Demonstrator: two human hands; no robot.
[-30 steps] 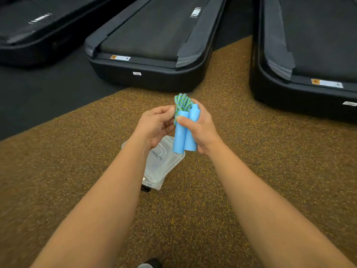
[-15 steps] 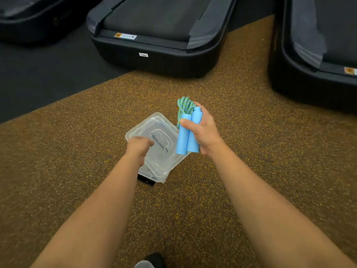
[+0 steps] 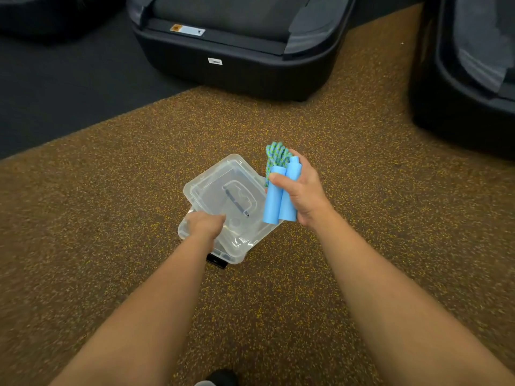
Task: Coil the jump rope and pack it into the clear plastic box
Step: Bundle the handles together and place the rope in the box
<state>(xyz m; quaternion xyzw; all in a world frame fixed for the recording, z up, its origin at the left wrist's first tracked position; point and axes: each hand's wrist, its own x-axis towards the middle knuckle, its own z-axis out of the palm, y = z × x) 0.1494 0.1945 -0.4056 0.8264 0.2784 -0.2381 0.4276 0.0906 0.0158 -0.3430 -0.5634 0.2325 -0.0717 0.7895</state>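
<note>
Holding the coiled jump rope (image 3: 280,188), the right hand (image 3: 302,190) has its fingers clamped around the 2 blue handles, green-and-blue cord bunched above them. The bundle hangs just beside the right edge of the clear plastic box (image 3: 223,190), which sits on speckled brown flooring (image 3: 111,218). The left hand (image 3: 204,224) rests on the box's lid, fingers curled at its near edge. A black treadmill (image 3: 237,51) stands beyond.
</note>
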